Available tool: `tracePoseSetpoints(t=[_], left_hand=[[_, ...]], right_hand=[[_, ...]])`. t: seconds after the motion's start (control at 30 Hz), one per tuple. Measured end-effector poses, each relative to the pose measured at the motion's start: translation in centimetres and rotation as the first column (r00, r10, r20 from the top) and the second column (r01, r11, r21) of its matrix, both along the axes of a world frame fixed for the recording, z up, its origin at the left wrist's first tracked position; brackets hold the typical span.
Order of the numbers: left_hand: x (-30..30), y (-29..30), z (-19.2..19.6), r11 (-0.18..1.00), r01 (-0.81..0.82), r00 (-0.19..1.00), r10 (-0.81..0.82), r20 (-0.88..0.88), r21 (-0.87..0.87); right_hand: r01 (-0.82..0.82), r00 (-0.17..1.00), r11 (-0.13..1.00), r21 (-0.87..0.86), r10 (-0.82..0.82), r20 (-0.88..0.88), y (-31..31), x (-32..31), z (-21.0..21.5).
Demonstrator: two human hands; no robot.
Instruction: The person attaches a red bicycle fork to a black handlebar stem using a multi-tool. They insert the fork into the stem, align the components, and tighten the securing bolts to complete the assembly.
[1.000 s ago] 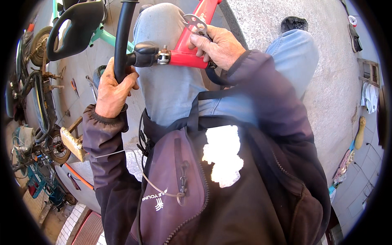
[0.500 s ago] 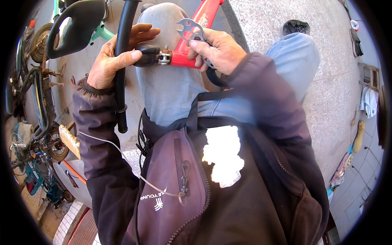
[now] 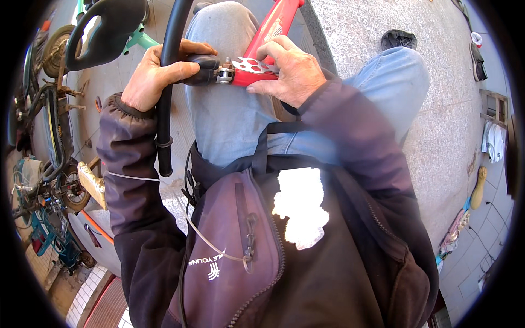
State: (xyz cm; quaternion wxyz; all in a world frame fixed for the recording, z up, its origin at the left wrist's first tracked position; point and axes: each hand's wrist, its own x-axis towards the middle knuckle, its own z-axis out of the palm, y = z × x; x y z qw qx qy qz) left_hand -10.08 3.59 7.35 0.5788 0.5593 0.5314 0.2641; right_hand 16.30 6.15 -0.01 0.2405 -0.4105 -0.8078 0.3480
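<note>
The left hand (image 3: 156,74) is wrapped tight around the black handlebar (image 3: 167,98); the right hand (image 3: 287,71) curls over, pressing a flat wrench (image 3: 252,65) onto the red frame (image 3: 270,33).

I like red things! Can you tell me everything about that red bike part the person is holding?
The red frame tube looks like painted metal, glossy, with a pale marking along its side. It runs slantwise from the top of the picture down across the person's blue-jeaned knee. At its lower end a flat silvery wrench with holes lies on it, next to a small metal bolt fitting. The right hand rests over that end, fingers on the wrench. The left hand holds the black handlebar and stem beside it.
</note>
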Motion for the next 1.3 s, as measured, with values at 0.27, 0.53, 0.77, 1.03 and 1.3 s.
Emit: tracePoseSetpoints(t=[0.27,0.53,0.77,1.03,1.3], left_hand=[[1.3,-0.1,1.5,0.984,-0.123,0.988,0.11,-0.107,-0.127],[0.6,-0.6,1.1,1.0,0.012,0.998,-0.012,0.056,0.007],[1.3,-0.9,-2.2,0.977,-0.027,0.87,-0.08,0.486,0.21],[-0.3,0.3,-3.2,0.963,-0.001,0.85,-0.142,0.508,0.27],[1.6,2.2,-2.2,0.889,0.145,0.955,-0.241,0.175,0.433]], right_hand=[[0.066,0.984,0.993,0.098,-0.081,0.16,-0.9,0.8,-0.5],[0.004,0.918,0.997,0.075,-0.033,0.394,-0.5,1.4,-0.2],[0.04,0.97,0.969,0.242,-0.096,0.225,-0.8,2.6,-0.7],[0.017,0.974,0.987,0.158,-0.051,0.22,0.3,4.1,0.6],[-0.013,0.982,0.992,0.129,-0.012,0.19,0.7,4.4,0.8]])
